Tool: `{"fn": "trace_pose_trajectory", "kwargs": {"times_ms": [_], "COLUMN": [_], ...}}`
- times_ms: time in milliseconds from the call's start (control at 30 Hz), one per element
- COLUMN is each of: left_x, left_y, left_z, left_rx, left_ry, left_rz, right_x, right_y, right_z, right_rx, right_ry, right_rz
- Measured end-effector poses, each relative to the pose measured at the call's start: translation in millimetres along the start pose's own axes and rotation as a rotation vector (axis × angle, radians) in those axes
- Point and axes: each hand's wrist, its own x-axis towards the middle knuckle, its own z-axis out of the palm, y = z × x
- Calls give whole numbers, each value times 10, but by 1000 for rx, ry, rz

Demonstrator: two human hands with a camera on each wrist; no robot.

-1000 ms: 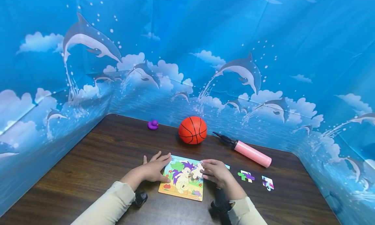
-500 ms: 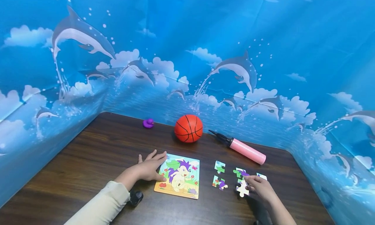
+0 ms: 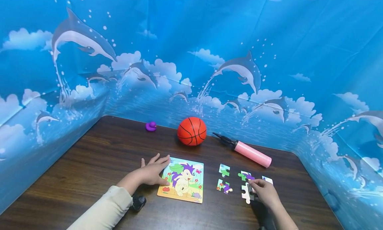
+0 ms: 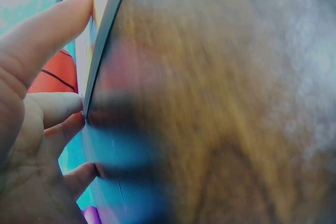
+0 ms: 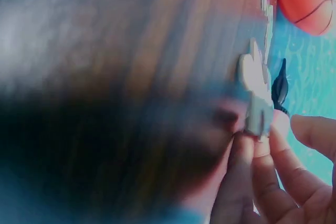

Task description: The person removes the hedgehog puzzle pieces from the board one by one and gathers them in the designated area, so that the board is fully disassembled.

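Observation:
A square hedgehog jigsaw board (image 3: 187, 180) lies on the dark wooden table. My left hand (image 3: 149, 173) rests at its left edge, fingers spread and thumb over the lower left of the picture. In the left wrist view, the fingertips and thumb (image 4: 58, 27) meet the board's thin edge. To the right, my right hand (image 3: 266, 191) pinches a mostly white jigsaw piece (image 3: 247, 193) between thumb and fingertips, low over the table. The right wrist view shows that piece (image 5: 257, 114) from its side. Just beyond it lies a green and purple jigsaw piece (image 3: 246, 175).
Two more jigsaw pieces, an upper one (image 3: 224, 170) and a lower one (image 3: 224, 186), lie between board and right hand. Another piece (image 3: 267, 179) is partly behind that hand. Farther back are a pink hand pump (image 3: 252, 153), an orange basketball (image 3: 192, 131) and a purple duck (image 3: 151, 126).
My right hand has carried the white piece from over the board's right side to among the loose pieces on the right. The left hand has stayed at the board.

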Motion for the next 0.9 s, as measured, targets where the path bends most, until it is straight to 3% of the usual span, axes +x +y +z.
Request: {"fn": "trace_pose_trajectory", "kwargs": {"times_ms": [167,300,400,500,600,733,900], "left_x": [-5,-13,-20,-20,-26,-39,-63], "left_y": [-6,-2,7,7,1,-12,21], "left_z": [-26,-45,-59,-66,-63,-47,-67], "left_rx": [-2,2,7,10,1,-17,-33], "left_ry": [5,2,-1,-4,-10,-23,-41], "left_rz": [-1,-2,-6,-7,7,19,44], "right_x": [-21,-13,-13,-30,-37,-3,67], "right_y": [-94,-209,-379,-608,-837,-1078,-1237], "right_z": [-14,104,279,487,694,922,1059], "right_rx": [-282,-299,-317,-355,-378,-427,-523], "right_ry": [65,86,75,-6,-151,-325,-388], "right_rz": [-48,-104,-229,-390,-511,-554,-538]}}
